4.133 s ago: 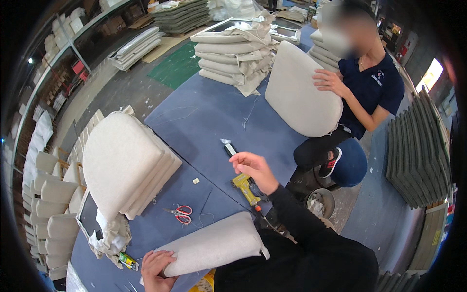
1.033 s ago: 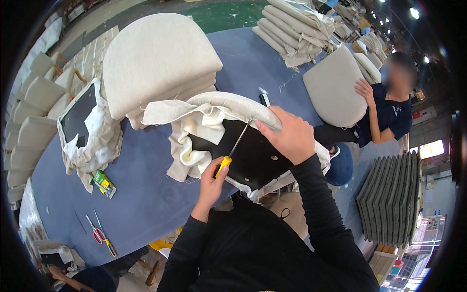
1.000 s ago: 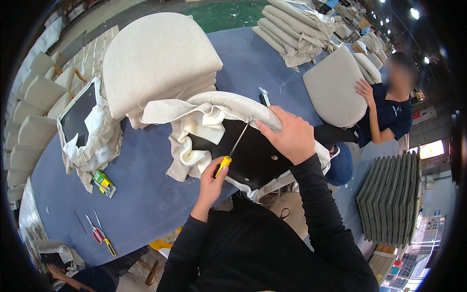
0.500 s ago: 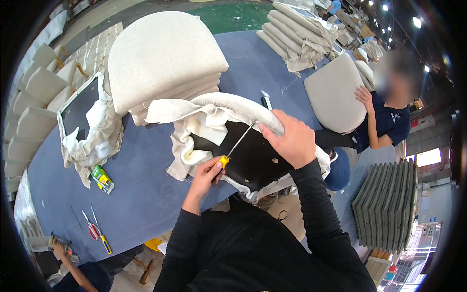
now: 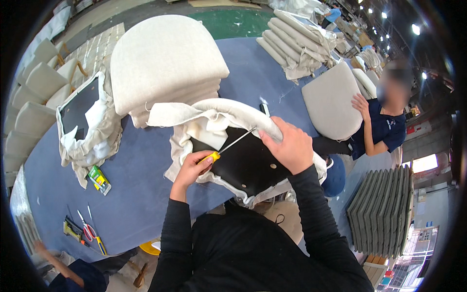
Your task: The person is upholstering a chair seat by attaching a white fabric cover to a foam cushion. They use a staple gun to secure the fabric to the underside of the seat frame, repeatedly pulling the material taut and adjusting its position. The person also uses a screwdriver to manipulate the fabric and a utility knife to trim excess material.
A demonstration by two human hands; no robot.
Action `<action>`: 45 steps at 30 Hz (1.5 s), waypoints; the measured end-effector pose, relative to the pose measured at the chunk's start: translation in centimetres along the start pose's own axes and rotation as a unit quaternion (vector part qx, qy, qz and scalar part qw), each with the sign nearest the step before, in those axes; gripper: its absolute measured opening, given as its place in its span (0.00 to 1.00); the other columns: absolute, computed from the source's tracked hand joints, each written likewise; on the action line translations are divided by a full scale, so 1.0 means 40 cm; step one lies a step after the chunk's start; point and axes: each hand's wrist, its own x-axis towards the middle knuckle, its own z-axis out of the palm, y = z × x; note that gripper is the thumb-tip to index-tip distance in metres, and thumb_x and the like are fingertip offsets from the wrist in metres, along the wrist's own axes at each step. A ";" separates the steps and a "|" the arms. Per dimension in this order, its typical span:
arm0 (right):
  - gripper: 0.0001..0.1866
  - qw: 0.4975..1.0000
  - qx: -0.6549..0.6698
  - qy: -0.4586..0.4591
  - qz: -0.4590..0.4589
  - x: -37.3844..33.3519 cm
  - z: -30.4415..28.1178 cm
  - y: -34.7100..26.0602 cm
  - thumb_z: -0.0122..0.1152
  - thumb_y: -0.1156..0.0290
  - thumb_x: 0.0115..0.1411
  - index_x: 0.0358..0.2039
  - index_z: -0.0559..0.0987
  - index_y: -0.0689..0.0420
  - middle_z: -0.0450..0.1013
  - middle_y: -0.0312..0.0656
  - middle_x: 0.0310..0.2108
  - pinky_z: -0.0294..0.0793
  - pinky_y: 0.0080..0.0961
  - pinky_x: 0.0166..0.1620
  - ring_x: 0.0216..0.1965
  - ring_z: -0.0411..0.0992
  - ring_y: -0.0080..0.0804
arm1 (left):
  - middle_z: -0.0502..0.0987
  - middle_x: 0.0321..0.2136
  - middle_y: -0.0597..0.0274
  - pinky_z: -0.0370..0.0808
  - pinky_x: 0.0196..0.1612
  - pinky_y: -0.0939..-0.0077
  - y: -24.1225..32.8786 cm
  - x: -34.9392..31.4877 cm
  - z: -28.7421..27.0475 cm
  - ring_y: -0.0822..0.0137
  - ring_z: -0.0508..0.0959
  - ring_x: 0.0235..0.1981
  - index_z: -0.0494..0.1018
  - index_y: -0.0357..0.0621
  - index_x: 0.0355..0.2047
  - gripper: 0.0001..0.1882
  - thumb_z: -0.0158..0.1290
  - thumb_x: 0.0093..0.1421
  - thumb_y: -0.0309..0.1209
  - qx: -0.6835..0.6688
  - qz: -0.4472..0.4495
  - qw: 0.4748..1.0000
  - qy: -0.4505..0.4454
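Note:
A screwdriver (image 5: 213,156) with a yellow handle is held in my left hand (image 5: 191,170), its thin shaft slanting up to the right. The tip meets the inner edge of a rolled cream fabric rim (image 5: 238,110), close to my right thumb. My right hand (image 5: 293,146) is closed round the right end of that padded rim. Both belong to an upturned seat cushion (image 5: 245,168) with a black underside, a few round holes and loose fabric round its border. White padding (image 5: 210,134) shows inside at its upper left.
Stacked cream cushions (image 5: 168,61) stand beyond my work. At left lie another upturned cushion (image 5: 80,114), a green-yellow packet (image 5: 99,181), scissors (image 5: 89,231) and a staple gun (image 5: 73,229). A co-worker (image 5: 384,119) at right holds a cushion (image 5: 331,102); another person's arm (image 5: 61,263) shows lower left.
My left hand and the screwdriver handle have shifted left and slightly up, so the shaft lies flatter. At lower left, the staple gun now rests on the table and the other person's hand has drawn back.

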 end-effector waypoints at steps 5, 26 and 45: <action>0.27 0.999 0.025 0.023 -0.008 0.003 0.003 0.002 0.71 0.42 0.65 0.54 0.86 0.49 0.84 0.47 0.34 0.82 0.49 0.37 0.36 0.84 0.54 | 0.76 0.26 0.70 0.60 0.23 0.83 -0.012 -0.001 0.006 0.83 0.66 0.20 0.83 0.35 0.57 0.18 0.57 0.79 0.38 -0.033 -0.008 0.998 -0.051; 0.28 1.000 0.024 0.015 -0.003 -0.002 -0.003 -0.002 0.70 0.42 0.65 0.55 0.86 0.49 0.84 0.46 0.35 0.83 0.47 0.39 0.37 0.85 0.52 | 0.83 0.43 0.50 0.79 0.50 0.61 -0.082 0.027 0.162 0.48 0.84 0.44 0.80 0.38 0.50 0.17 0.70 0.64 0.28 0.268 0.210 0.915 0.218; 0.29 1.000 0.018 0.016 0.003 0.000 0.002 -0.001 0.70 0.42 0.65 0.55 0.86 0.50 0.85 0.46 0.37 0.83 0.47 0.40 0.38 0.85 0.52 | 0.84 0.42 0.52 0.80 0.49 0.65 -0.090 0.012 0.152 0.53 0.85 0.42 0.83 0.37 0.46 0.15 0.72 0.62 0.28 0.237 0.208 0.925 0.214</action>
